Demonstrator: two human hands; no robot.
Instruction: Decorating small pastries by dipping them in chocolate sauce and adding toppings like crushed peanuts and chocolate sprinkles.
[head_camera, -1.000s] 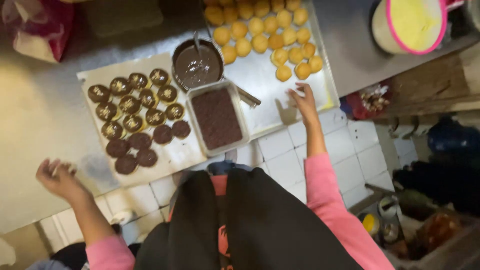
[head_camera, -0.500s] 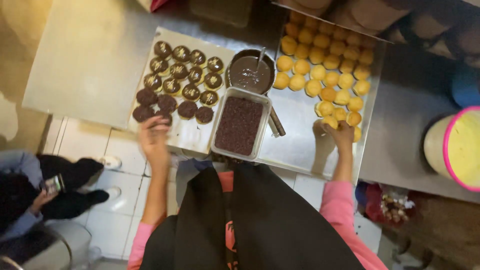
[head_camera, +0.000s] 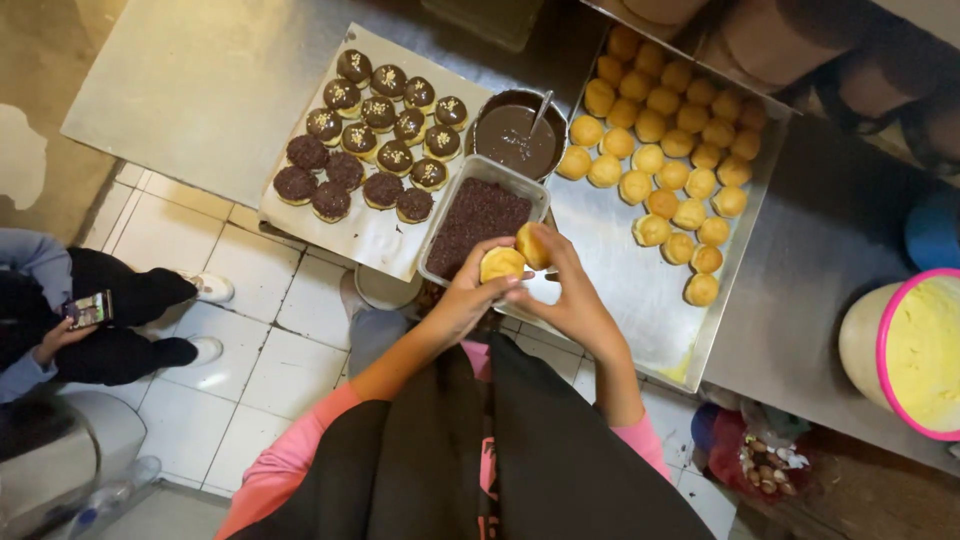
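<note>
Since the earlier frame, both hands have been drawn back from the trays and brought together at the near edge of the counter, each now carrying a bun. The left hand (head_camera: 462, 300) is closed around one plain golden bun (head_camera: 501, 264), and the right hand (head_camera: 570, 300) is closed around a second bun (head_camera: 532, 245), held just beside the first and touching it, over the near corner of the clear tub of chocolate sprinkles (head_camera: 478, 222). Beyond the tub, a dark bowl of melted chocolate (head_camera: 515, 140) with a spoon standing in it is seen, between a paper sheet of chocolate-topped buns (head_camera: 370, 130) on the left and a metal tray (head_camera: 640, 290) of plain buns (head_camera: 665, 150) on the right. A slip could be judged likely here: two buns are held close together right at the counter's edge, so one could be knocked loose and dropped to the tiled floor (head_camera: 270, 340). The tub also overhangs the sheet's edge and could be nudged by a wrist, spilling sprinkles. At far left, a seated person (head_camera: 70, 320) with a phone is seen, well apart.
</note>
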